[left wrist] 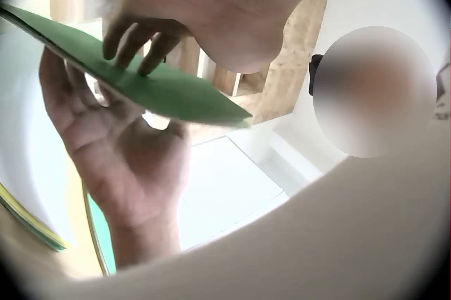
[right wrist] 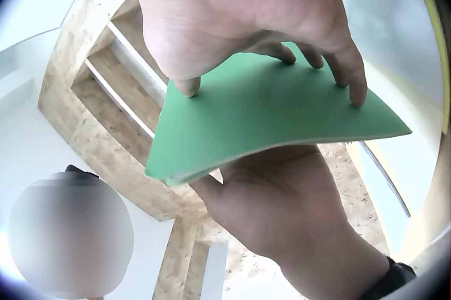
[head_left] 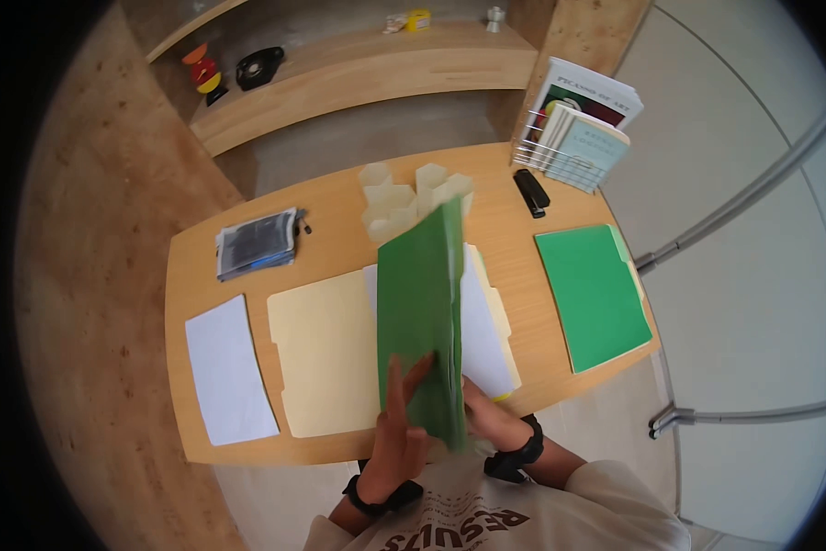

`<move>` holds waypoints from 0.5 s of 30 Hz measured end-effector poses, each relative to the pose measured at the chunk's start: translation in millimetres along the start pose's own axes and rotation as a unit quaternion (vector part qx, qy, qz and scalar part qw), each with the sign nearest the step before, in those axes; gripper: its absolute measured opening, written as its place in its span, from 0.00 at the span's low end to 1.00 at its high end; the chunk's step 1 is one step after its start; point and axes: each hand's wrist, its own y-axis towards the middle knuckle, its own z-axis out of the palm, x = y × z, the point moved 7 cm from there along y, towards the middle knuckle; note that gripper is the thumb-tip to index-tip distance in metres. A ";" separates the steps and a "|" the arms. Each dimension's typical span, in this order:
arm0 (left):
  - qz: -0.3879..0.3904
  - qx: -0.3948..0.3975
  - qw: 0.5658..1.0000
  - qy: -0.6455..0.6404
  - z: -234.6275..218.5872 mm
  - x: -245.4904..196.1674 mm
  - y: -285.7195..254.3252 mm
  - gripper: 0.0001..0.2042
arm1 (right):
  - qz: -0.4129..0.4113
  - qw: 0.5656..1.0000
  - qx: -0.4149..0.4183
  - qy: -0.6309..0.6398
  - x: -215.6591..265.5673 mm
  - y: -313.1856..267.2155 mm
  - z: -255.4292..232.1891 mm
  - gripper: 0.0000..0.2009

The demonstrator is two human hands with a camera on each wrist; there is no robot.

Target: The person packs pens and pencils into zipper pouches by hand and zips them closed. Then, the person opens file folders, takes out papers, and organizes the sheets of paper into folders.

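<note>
A green folder (head_left: 417,303) is upright, one long edge toward me, over an open cream file folder (head_left: 325,358) with white paper (head_left: 483,321) in its right part. My left hand (head_left: 399,441) touches the green folder's left face, fingers spread. On the opposite face lies my right hand (head_left: 491,413), partly hidden by the folder in the head view. In the right wrist view that hand's fingertips (right wrist: 358,96) rest on the green cover, with the left palm (right wrist: 282,201) across from it. The left fingertips (left wrist: 144,69) rest on the cover in the left wrist view.
White paper (head_left: 232,372) lies left and another green folder (head_left: 596,298) right. Behind are a stack of dark pouches (head_left: 258,243), pale hexagonal holders (head_left: 394,204), a black stapler (head_left: 532,193) and a wire rack (head_left: 569,165) with books. A shelf (head_left: 358,78) stands beyond the desk.
</note>
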 end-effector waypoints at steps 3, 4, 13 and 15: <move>0.054 0.043 0.992 0.106 11.3 -10.3 6.2 0.33 | -0.038 0.999 -0.011 0.004 11.9 -4.4 -5.7 0.35; 0.069 0.097 0.967 0.225 19.7 -10.9 6.9 0.33 | -0.039 0.999 -0.039 -0.001 17.7 -8.8 -9.8 0.34; 0.114 0.050 0.956 0.266 52.5 -25.5 14.0 0.29 | -0.209 0.892 -0.153 -0.371 100.7 -74.8 5.9 0.25; 0.119 0.104 0.962 0.223 57.2 -17.0 13.5 0.26 | -0.217 0.856 -0.291 -0.369 128.8 -90.0 -45.5 0.20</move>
